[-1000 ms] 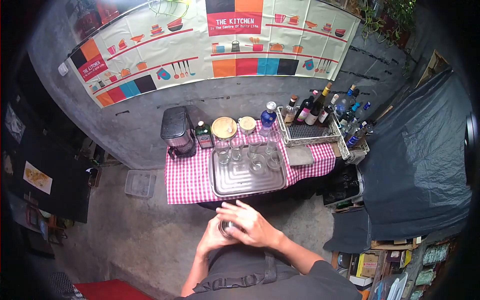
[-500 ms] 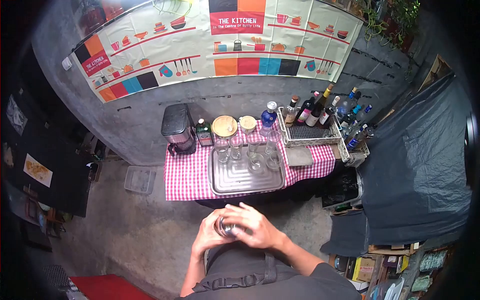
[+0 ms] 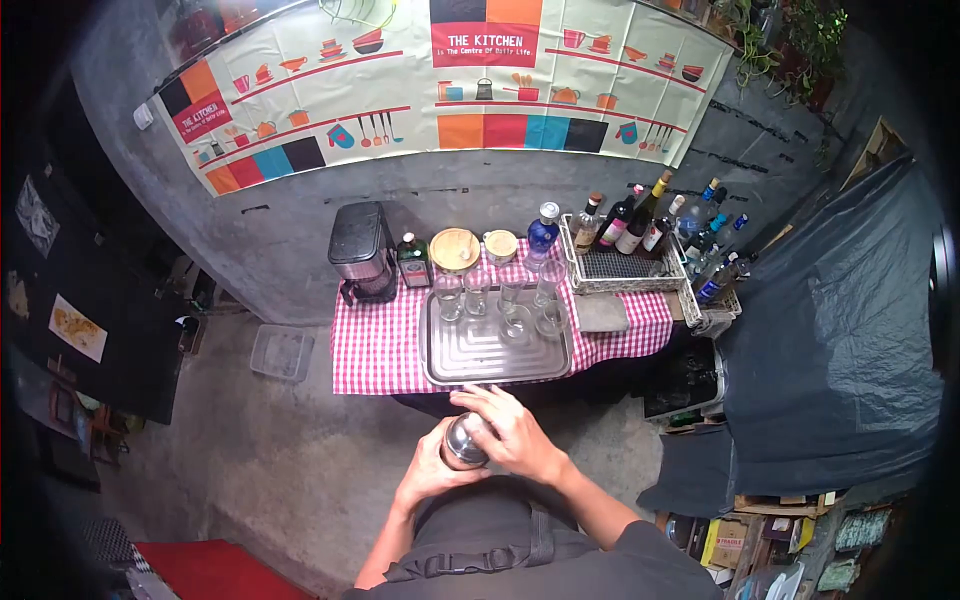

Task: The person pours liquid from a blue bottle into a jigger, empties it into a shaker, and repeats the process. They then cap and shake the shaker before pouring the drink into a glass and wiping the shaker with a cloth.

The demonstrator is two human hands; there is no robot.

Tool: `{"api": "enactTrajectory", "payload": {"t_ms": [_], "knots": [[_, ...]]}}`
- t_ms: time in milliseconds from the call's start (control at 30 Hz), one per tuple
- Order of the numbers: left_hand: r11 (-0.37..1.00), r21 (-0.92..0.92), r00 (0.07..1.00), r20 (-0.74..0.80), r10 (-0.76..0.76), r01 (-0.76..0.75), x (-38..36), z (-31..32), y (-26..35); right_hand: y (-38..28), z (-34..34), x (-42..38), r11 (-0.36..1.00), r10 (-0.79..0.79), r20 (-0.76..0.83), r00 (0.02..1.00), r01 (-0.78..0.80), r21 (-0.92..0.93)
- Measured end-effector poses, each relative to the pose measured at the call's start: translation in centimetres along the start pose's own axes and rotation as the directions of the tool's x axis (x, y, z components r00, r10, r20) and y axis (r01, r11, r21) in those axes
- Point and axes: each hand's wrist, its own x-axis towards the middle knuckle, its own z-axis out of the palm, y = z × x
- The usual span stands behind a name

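Observation:
A metal cocktail shaker [image 3: 462, 438] is held in front of my body, its shiny domed top facing up. My left hand [image 3: 432, 468] is wrapped round its body, closed on it. Over its right side lies my right hand [image 3: 515, 432], with fingers stretched out past the top and the thumb against the metal. The shaker's lower part is hidden by my left hand. Beyond my hands, a metal tray [image 3: 490, 355] on the table carries several clear glasses [image 3: 476, 295].
A red-and-white checked cloth [image 3: 375, 350] covers the table. A black coffee maker [image 3: 362, 250], a green bottle [image 3: 413, 262], lidded jars [image 3: 455, 250] and a blue bottle [image 3: 542, 235] line the back. A white basket [image 3: 630, 275] holds bottles; a plastic bin [image 3: 282, 352] sits on the floor.
The right hand has shifted slightly up and right, uncovering more of the shaker's domed top. The left hand keeps its hold, a little to the right. The camera view has moved slightly.

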Motion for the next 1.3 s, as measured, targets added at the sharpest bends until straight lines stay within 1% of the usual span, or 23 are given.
{"api": "enactTrajectory", "payload": {"t_ms": [67, 133, 167, 200, 267, 300, 333, 400, 467, 533, 600, 667, 700, 767, 800, 867, 900, 1000, 1067, 1133, 1200, 1233, 1300], "knots": [[0.999, -0.050, 1.000, 0.007, -0.012, 0.012, -0.1, -0.3, -1.0, -0.8, 0.6, 0.0, 0.995, -0.098, 0.043, 0.994, 0.098, 0.013], [0.978, 0.199, 0.997, 0.039, 0.062, -0.069, -0.2, -1.6, -1.2, -1.2, 0.9, -0.8, 0.983, -0.178, 0.096, 0.979, 0.171, 0.070], [0.994, 0.056, 0.995, -0.004, 0.098, -0.098, 0.1, -1.6, -1.2, -1.1, 0.7, -1.1, 0.985, -0.165, 0.090, 0.982, 0.159, 0.072], [0.994, 0.055, 0.995, -0.007, 0.098, -0.097, 0.2, -1.6, -0.5, -0.9, 0.5, -1.4, 0.986, -0.153, 0.086, 0.985, 0.146, 0.074], [0.986, 0.146, 0.996, -0.021, 0.083, -0.079, -0.2, -1.4, 0.7, -0.4, 0.2, -1.0, 0.998, -0.019, 0.029, 0.999, 0.017, 0.059], [0.996, 0.090, 1.000, 0.001, 0.000, 0.000, -0.4, -1.1, 0.1, 0.0, 0.3, -0.5, 0.997, 0.026, 0.014, 1.000, -0.027, 0.071], [0.997, 0.070, 0.998, 0.058, -0.036, 0.032, -0.6, -0.9, -0.5, -0.3, 0.6, -0.4, 0.997, 0.026, 0.017, 1.000, -0.027, 0.071], [0.994, -0.111, 1.000, 0.029, -0.001, 0.004, -0.9, 0.1, -0.7, -1.2, 1.0, 0.0, 0.999, -0.039, 0.026, 0.999, 0.038, 0.003], [0.998, -0.055, 0.997, 0.068, -0.020, 0.023, -1.1, -1.1, -1.0, -1.8, 1.1, -0.6, 0.988, -0.151, 0.085, 0.985, 0.148, 0.044], [0.978, 0.167, 0.991, -0.009, 0.130, -0.127, -0.9, -1.8, -0.8, -1.3, 1.0, -1.4, 0.987, -0.153, 0.120, 0.981, 0.147, 0.057], [0.946, 0.308, 0.989, -0.067, 0.129, -0.102, -0.9, -2.4, 0.0, -0.9, 0.4, -1.3, 1.000, -0.028, 0.088, 0.996, 0.027, 0.011], [0.970, 0.244, 0.996, -0.087, 0.023, -0.001, -1.1, -2.4, 0.6, -0.3, 1.2, -0.3, 0.995, 0.067, -0.023, 0.997, -0.066, 0.069], [0.970, 0.244, 0.996, -0.086, 0.022, 0.000, -1.3, -2.3, 0.5, -0.4, 1.7, 0.2, 0.998, 0.043, -0.024, 0.999, -0.042, 0.051], [0.996, 0.040, 0.995, -0.063, -0.072, 0.075, -1.6, -1.8, 0.3, -1.1, 2.2, 0.7, 0.999, -0.052, 0.020, 0.998, 0.051, 0.015], [0.999, -0.020, 0.996, -0.078, -0.051, 0.049, -1.6, -1.6, 1.1, -1.8, 2.3, 0.5, 0.993, -0.118, 0.066, 0.991, 0.118, 0.002], [0.926, 0.325, 0.981, 0.025, 0.193, -0.191, -1.8, -2.8, -2.0, -2.2, 2.4, -0.4, 0.983, -0.170, 0.151, 0.974, 0.156, 0.102], [0.927, 0.325, 0.981, 0.024, 0.192, -0.190, -1.7, -2.8, -1.6, -1.9, 2.0, -0.6, 0.987, -0.147, 0.142, 0.979, 0.136, 0.088], [0.957, 0.255, 0.988, -0.027, 0.153, -0.142, -1.6, -1.9, -0.6, -0.9, 1.0, -0.2, 0.999, 0.022, 0.067, 0.998, -0.023, 0.023], [0.999, -0.052, 1.000, -0.019, -0.016, 0.015, -1.6, -1.0, -1.1, -1.1, 1.3, 0.5, 0.999, 0.031, -0.016, 0.999, -0.031, -0.031], [0.994, -0.110, 1.000, -0.006, -0.026, 0.026, -1.6, -0.8, -0.9, -2.2, 1.6, 0.7, 0.997, -0.072, 0.017, 0.997, 0.073, -0.040], [0.998, 0.006, 0.997, 0.016, -0.069, 0.069, -1.9, -1.7, -1.5, -3.0, 1.7, 0.2, 0.983, -0.181, 0.098, 0.979, 0.179, 0.025], [0.975, 0.184, 0.992, 0.006, 0.126, -0.125, -1.4, -2.4, -1.5, -2.8, 1.7, -0.3, 0.983, -0.180, 0.101, 0.978, 0.176, 0.045], [0.973, 0.199, 0.991, -0.035, 0.128, -0.119, -1.0, -2.7, -0.3, -2.0, 1.1, -0.8, 0.992, -0.120, 0.079, 0.990, 0.117, 0.045]]}}
